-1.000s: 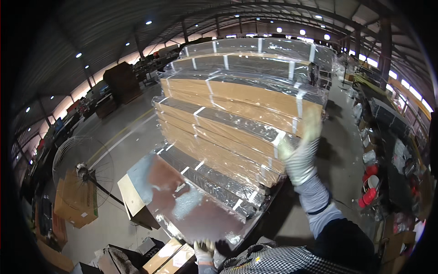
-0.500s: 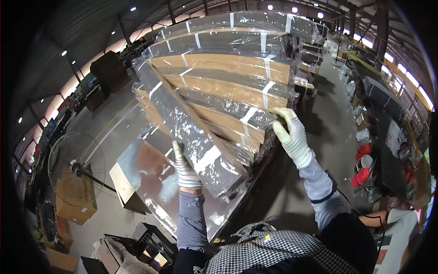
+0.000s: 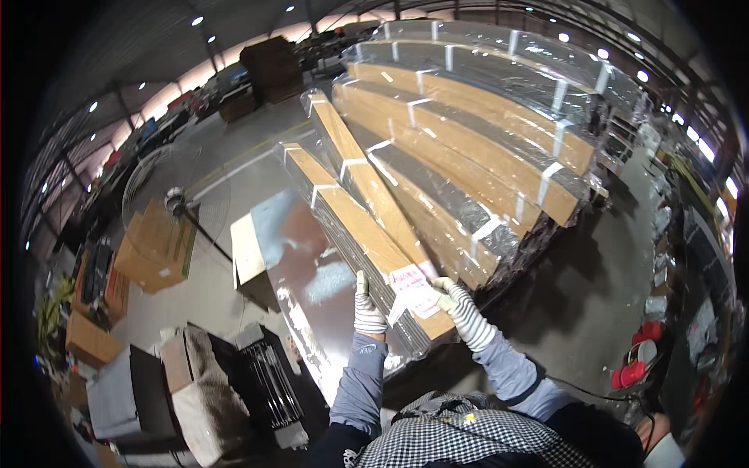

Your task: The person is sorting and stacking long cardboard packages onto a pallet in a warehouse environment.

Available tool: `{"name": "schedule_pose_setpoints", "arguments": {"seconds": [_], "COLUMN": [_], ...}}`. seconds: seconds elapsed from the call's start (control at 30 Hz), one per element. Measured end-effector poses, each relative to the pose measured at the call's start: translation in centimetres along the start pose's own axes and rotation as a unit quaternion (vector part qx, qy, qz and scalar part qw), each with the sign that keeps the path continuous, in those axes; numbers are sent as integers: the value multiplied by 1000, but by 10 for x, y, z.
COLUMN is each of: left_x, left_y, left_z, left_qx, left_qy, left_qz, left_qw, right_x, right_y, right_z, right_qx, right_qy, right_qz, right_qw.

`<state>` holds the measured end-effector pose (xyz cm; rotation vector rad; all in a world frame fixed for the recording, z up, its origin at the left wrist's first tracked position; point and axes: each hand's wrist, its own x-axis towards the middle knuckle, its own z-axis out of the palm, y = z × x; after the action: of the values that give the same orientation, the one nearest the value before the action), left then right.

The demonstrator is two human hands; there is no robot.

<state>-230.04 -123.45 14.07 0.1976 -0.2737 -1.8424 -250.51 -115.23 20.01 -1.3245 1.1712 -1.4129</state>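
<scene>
A long film-wrapped bundle (image 3: 367,241) with a brown cardboard face and a grey layered side lies at a slant in front of me. White strapping crosses it, and a white paper label (image 3: 414,289) with red marks is on its near end. My gloved left hand (image 3: 370,310) grips the layered left edge, thumb up and other fingers hidden. On the opposite side, my gloved right hand (image 3: 463,313) is closed on the edge beside the label, its fingertips touching the paper. A second similar bundle (image 3: 360,168) slants just behind, against the stack of wrapped bundles (image 3: 476,148).
Beneath the near bundle is a worn metal-topped table (image 3: 312,312). A stand fan (image 3: 175,204) and a cardboard box (image 3: 156,248) stand on the floor at left. Closer in are dark metal parts (image 3: 269,382) and a fleecy cover (image 3: 211,390). Red-and-white items (image 3: 636,363) lie at right.
My view has swung left, so the stack sits farther right. The front bundle now shows its cardboard face and label instead of a grey face. My right hand has moved from the stack to this bundle.
</scene>
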Motion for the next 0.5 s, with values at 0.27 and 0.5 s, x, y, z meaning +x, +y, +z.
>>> {"name": "schedule_pose_setpoints", "arguments": {"seconds": [0.27,0.5], "left_x": [-117,-155], "left_y": [41,79], "left_z": [-184,-235], "left_qx": [24,10], "left_qy": [240,267], "left_qz": [44,75], "left_qw": [969,961], "right_x": [-33,-23], "right_y": [151,204], "right_z": [15,102], "right_qx": [-261,-239], "right_qy": [38,-101], "right_qz": [28,119], "right_qw": [964,958]}}
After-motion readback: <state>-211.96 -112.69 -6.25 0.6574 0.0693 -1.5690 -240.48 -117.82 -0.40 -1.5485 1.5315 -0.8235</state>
